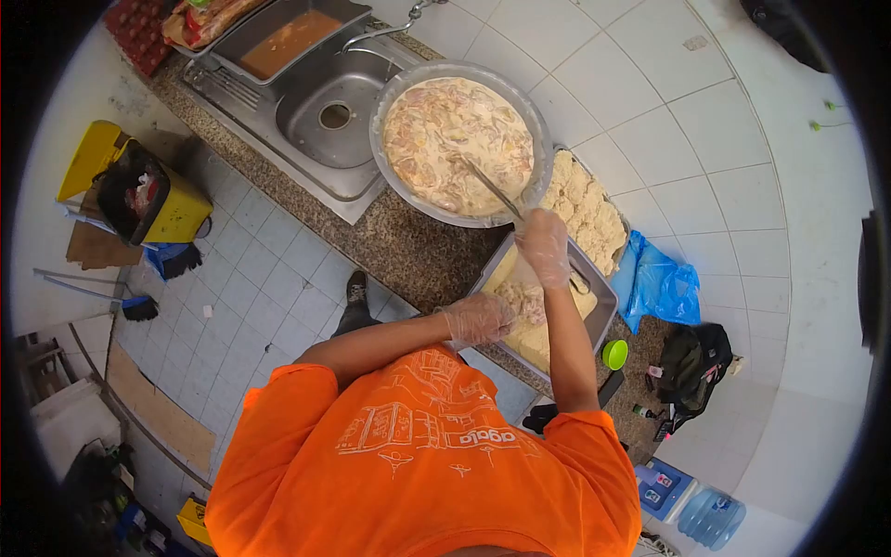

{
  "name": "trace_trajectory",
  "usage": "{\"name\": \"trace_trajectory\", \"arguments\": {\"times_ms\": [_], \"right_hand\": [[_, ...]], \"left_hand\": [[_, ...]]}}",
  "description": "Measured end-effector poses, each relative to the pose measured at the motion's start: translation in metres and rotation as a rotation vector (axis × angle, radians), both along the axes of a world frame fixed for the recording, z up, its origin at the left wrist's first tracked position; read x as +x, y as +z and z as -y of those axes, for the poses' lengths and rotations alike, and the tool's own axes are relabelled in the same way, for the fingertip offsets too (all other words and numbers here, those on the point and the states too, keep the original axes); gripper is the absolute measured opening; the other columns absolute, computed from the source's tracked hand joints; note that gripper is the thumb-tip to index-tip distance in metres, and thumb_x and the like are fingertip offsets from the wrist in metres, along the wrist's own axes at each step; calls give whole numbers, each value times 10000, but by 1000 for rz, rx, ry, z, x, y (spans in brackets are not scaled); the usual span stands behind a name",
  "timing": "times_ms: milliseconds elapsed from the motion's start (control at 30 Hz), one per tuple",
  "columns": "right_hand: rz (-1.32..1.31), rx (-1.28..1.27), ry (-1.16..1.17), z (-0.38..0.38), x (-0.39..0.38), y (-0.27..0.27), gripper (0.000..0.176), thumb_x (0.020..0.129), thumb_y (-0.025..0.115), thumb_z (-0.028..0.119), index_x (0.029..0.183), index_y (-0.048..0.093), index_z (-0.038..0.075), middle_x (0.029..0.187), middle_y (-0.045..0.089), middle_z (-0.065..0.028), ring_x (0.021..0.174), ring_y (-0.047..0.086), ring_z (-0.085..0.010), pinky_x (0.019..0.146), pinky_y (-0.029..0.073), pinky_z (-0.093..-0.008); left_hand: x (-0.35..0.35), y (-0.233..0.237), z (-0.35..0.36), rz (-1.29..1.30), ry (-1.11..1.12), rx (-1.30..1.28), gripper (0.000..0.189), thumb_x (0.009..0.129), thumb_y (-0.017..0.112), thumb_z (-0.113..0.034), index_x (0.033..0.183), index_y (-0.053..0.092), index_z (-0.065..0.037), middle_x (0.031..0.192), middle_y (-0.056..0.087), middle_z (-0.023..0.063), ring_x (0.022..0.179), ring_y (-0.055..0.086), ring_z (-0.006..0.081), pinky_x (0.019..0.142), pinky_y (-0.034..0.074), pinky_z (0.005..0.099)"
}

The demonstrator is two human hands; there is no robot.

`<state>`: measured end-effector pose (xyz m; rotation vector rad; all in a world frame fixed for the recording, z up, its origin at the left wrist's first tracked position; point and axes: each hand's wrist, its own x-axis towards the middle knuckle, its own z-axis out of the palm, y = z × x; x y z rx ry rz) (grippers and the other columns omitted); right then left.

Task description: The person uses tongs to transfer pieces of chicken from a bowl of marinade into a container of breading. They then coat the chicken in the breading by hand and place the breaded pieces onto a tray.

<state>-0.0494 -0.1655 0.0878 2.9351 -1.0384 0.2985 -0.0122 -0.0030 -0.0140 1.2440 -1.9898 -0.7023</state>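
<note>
My right hand, in a clear plastic glove, is closed around the handle of a long metal utensil. The utensil's far end is sunk in a large round metal bowl of raw meat pieces in creamy liquid. Below that hand sits a rectangular metal tray holding pale flour and some coated pieces. My left hand, also gloved, is at the tray's near-left edge, its fingers loosely bent and seemingly holding nothing. A dark looped metal object rests inside the tray.
Behind the tray stands another tray heaped with breaded pieces. Blue plastic bags, a green cup and a dark backpack are to the right. The sink and a pan of brownish liquid lie left of the bowl.
</note>
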Motion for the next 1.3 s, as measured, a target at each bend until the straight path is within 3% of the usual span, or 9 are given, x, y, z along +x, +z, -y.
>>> {"name": "trace_trajectory", "arguments": {"times_ms": [167,233,333,567,700,733,867,933,1300], "right_hand": [[157,440,-157,-3,-50,3,221,778,691,155,829,692,-60,669,650,-165,647,650,-313,619,490,-427],[294,846,-485,-16,-75,8,254,789,728,143,934,708,-65,627,610,-64,603,608,-184,576,477,-351],[455,843,-552,-52,-107,45,154,831,699,74,930,724,-40,613,533,26,535,492,-66,480,400,-223],[671,1021,-899,-113,-185,103,236,810,724,34,1025,702,-59,700,614,4,597,485,-19,459,351,-200],[-79,478,-901,-106,-176,120,346,779,733,229,1068,719,41,740,684,-155,634,642,-262,601,490,-370],[-28,463,-907,-102,-162,125,333,777,705,306,1017,720,75,781,659,-212,746,658,-365,692,496,-425],[-24,352,-673,-77,-110,125,304,797,694,294,990,706,61,837,683,-199,783,667,-365,693,507,-436],[-43,119,-281,-63,-81,112,220,844,645,231,940,676,35,818,673,-194,769,664,-359,674,514,-436],[-442,-314,210,-23,29,45,112,794,584,68,869,667,55,739,642,-121,676,669,-276,579,510,-382]], "left_hand": [[-2,-1,0,15,41,-95,312,920,501,-292,762,606,-44,725,617,184,716,628,385,682,506,481],[0,4,0,5,20,-51,314,926,498,-293,776,603,-38,736,621,184,733,630,383,692,505,478],[7,21,0,-28,-13,13,320,934,507,-284,772,593,-22,734,613,195,737,621,394,696,498,483],[6,22,1,-97,-9,25,327,951,510,-274,777,594,-10,733,603,210,727,607,406,697,484,496],[3,22,0,-79,-15,50,328,958,504,-272,788,596,-6,753,605,213,755,605,402,729,478,492],[5,27,0,-83,-8,62,339,962,496,-277,787,595,-3,763,608,214,770,605,399,743,477,489],[6,29,0,-68,-16,84,375,973,463,-299,790,591,2,791,612,216,802,606,401,761,475,484],[8,29,1,-39,-32,106,376,973,454,-301,792,593,-2,781,609,216,797,607,406,751,475,489],[12,32,1,-8,-45,198,373,955,462,-314,783,588,-8,730,604,219,721,605,429,684,474,505]]}}
